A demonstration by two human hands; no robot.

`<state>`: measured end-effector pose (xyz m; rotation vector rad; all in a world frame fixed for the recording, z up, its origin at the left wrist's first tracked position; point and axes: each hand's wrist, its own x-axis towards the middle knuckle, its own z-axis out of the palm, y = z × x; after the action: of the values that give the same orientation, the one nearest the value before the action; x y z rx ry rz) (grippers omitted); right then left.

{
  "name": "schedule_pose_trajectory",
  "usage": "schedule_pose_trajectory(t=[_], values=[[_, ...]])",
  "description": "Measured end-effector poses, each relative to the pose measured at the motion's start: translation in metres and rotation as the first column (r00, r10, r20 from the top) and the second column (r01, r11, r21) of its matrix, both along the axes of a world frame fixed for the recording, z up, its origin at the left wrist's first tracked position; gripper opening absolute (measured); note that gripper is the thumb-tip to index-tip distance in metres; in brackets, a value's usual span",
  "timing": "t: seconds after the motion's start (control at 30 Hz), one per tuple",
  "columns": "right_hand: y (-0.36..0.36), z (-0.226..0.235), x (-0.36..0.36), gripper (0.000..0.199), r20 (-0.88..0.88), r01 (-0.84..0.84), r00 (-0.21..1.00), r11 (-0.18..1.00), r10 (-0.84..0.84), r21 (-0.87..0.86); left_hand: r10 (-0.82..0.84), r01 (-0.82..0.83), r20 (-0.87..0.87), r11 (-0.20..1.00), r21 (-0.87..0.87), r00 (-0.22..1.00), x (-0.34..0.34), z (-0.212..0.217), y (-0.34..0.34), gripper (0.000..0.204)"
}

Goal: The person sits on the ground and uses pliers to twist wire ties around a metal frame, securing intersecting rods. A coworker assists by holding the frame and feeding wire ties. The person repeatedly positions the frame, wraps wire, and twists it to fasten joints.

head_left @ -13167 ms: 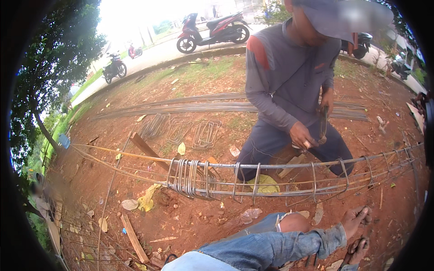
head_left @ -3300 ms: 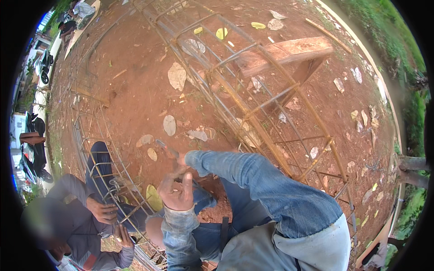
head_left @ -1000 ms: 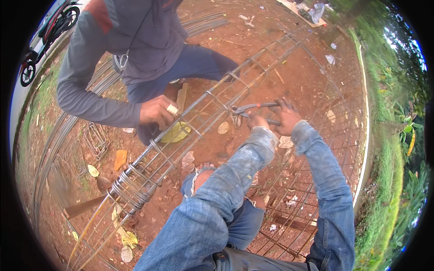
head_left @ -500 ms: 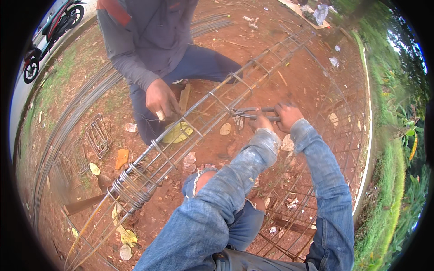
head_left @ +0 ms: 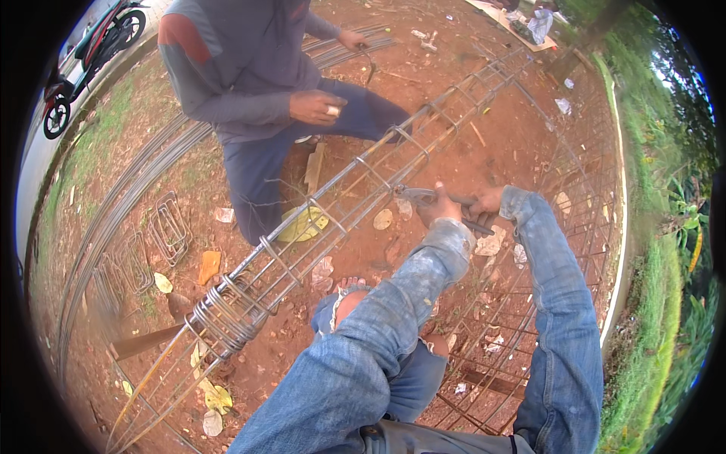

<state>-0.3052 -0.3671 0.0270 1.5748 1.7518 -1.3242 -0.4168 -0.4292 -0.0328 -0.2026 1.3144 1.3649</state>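
A long cage of steel bars and square stirrups runs diagonally from lower left to upper right. At its near side are pincers, their jaws touching or close to a bar crossing. My left hand is closed round the pincers' handles near the jaws, thumb up. My right hand grips the handle ends, its fingers partly hidden. One dark handle points down to the right, below my hands. Many stirrups are bunched around the cage's lower end.
A co-worker kneels across the cage, one hand near the thigh, the other holding a dark hooked tool. Loose stirrups and long bars lie at left. Steel mesh lies at right. A wooden piece sits under the cage.
The co-worker's hand has lifted from the cage toward their thigh, and their other hand with the hooked tool has come into view. My pincers' handles have swung downward and spread apart.
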Motion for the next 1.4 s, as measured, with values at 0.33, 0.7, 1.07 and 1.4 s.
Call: schedule_pose_trajectory(t=[0.33, 0.7, 1.07, 1.4], values=[[-0.090, -0.013, -0.016, 0.067, 0.601, -0.608, 0.794, 0.088, 0.090, 0.789, -0.049, 0.046, -0.104, 0.998, -0.039, 0.993, 0.006, -0.025, 0.010, 0.057], [-0.019, 0.009, -0.005, 0.067, 0.404, -0.561, 0.811, 0.363, 0.423, 0.744, -0.084, 0.081, 0.056, 0.995, 0.058, 0.995, -0.003, -0.004, -0.002, 0.038], [-0.024, -0.016, 0.008, 0.064, 0.463, -0.534, 0.840, 0.285, 0.281, 0.796, -0.078, 0.071, 0.039, 0.987, 0.147, 0.996, 0.002, -0.012, 0.002, 0.042], [-0.047, 0.028, 0.000, 0.029, -0.013, -0.071, 0.997, 0.997, 0.072, 0.032, 0.029, -0.046, 0.211, 0.996, 0.077, 0.977, 0.001, 0.009, -0.023, 0.063]])
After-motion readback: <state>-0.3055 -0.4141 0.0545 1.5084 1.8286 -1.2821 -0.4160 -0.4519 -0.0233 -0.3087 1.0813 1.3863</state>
